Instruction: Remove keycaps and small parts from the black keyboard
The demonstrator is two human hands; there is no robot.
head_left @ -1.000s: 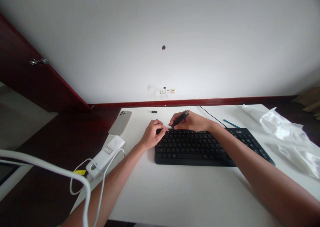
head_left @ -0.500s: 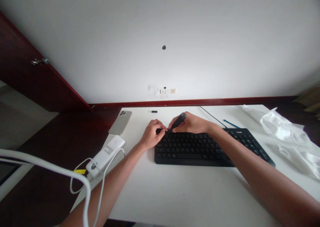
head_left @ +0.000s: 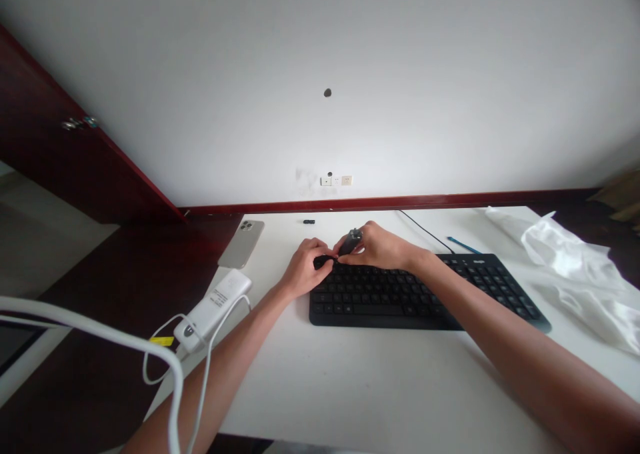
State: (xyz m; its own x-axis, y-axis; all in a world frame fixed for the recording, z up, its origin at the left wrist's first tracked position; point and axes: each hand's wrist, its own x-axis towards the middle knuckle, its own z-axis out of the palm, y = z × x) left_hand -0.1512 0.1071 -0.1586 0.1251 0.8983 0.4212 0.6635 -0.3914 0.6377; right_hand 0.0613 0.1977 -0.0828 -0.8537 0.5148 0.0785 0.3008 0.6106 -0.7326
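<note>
A black keyboard (head_left: 390, 315) lies on the white table. My left hand (head_left: 306, 267) grips its upper left corner, thumb on the near side and fingers curled over the far edge. My right hand (head_left: 383, 246) is closed around a short dark grey tool (head_left: 351, 241), tilted over the top row of keys. The tool's lower end is hidden by my fingertips, so its exact kind does not show. Both sets of fingertips nearly meet at the upper left keys.
A phone (head_left: 241, 244) and a white power bank-like device (head_left: 215, 307) with a white cable (head_left: 173, 381) lie at left. A small black piece (head_left: 309, 222) sits at the back. A blue stick (head_left: 464, 245) and white plastic wrapping (head_left: 560, 254) are at right.
My right hand has shifted slightly left, and the dark tool has turned more upright, closer to my left fingertips. The left hand keeps its place on the keyboard corner.
</note>
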